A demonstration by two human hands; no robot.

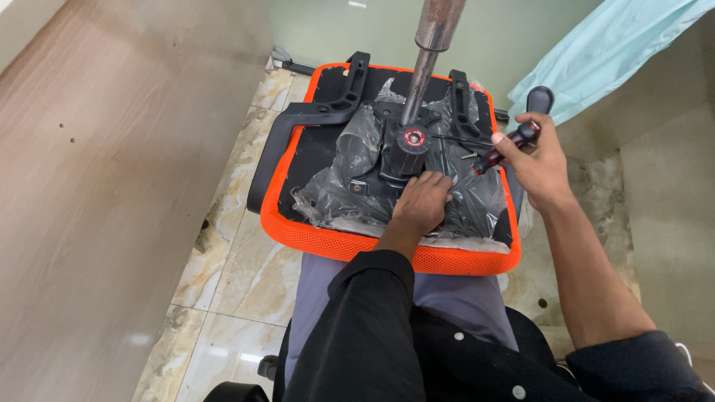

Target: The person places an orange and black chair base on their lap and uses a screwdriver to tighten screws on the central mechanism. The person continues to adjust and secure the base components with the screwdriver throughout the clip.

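While gripping: right hand [538, 160] on ribbed screwdriver [506, 147], crinkled plastic wrap [357, 160] beside.

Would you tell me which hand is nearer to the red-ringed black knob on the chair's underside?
Left. The left hand presses the plastic just below the knob; the right hand holds a screwdriver off to its right.

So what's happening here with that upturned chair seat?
A person is working on an orange-edged office chair seat that lies upside down across their lap. Their left hand presses flat on the plastic wrap covering the black mechanism plate under the seat. Their right hand holds a red-and-black screwdriver, its tip aimed toward the plate. A metal gas-lift column stands up from the middle of the mechanism. Two black armrest brackets lie along the seat's far edge.
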